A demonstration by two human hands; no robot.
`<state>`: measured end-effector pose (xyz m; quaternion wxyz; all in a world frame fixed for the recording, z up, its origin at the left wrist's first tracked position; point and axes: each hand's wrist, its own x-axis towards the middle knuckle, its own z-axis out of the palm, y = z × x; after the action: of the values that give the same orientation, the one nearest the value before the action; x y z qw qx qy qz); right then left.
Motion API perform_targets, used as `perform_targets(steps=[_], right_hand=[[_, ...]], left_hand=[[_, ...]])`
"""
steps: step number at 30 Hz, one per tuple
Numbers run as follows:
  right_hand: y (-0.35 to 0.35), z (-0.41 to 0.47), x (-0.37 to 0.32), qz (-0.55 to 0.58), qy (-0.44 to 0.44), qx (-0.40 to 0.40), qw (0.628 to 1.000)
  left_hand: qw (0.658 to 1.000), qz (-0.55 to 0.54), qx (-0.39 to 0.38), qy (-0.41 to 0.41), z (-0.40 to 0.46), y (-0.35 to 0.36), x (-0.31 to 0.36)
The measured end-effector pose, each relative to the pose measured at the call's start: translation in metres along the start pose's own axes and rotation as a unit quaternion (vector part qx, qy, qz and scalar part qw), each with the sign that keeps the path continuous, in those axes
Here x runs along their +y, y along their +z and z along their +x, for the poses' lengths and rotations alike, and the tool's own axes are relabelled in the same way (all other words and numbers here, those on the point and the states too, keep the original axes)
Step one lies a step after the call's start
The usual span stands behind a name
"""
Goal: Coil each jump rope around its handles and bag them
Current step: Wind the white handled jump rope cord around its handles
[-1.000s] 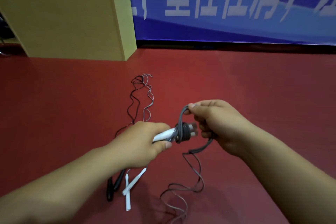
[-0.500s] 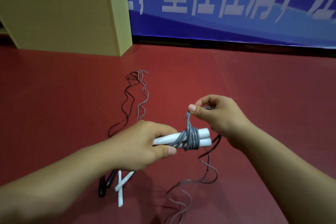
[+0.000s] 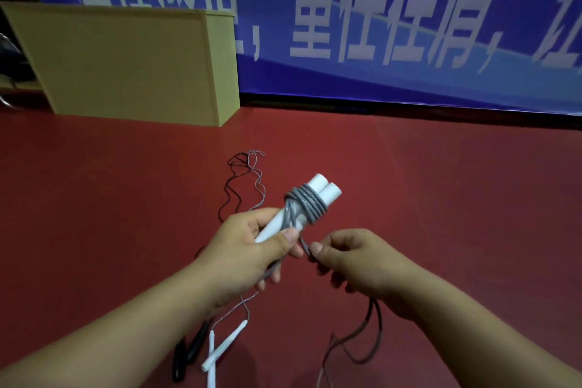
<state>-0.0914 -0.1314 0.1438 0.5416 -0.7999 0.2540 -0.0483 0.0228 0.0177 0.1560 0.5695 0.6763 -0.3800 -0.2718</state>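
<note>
Count, head view:
- Hands: 2, left hand and right hand.
- Jump ropes: 3 total. One grey rope is partly coiled on its handles; one black rope and one thin light-grey rope lie loose on the floor.
- Handles: 6 total. 2 white handles in hand, side by side; 2 white handles on floor, crossed; 2 black handles on floor, partly under the left forearm.
- Wooden boxes: 1.
- Banners: 1, blue.
</note>
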Motion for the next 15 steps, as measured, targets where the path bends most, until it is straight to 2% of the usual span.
perform_targets(steps=[3,9,12,15], right_hand=[[0.003,0.001,-0.001,0.017,0.014,0.007,1.000],[0.002,-0.003,-0.004,0.000,0.032,0.021,0.999],[0.002,-0.006,-0.009,0.009,0.038,-0.001,0.999],[0.001,-0.006,-0.010,-0.033,0.042,-0.016,0.998]], left_hand=[[0.998,0.022,0.059,-0.020,0.006,-0.005,-0.008],[0.988,0.075,0.126,-0.040,0.014,-0.009,-0.020],[0.980,0.138,0.142,-0.035,0.017,-0.013,-0.026],[0.964,0.220,0.147,-0.026,0.021,-0.021,-0.033]])
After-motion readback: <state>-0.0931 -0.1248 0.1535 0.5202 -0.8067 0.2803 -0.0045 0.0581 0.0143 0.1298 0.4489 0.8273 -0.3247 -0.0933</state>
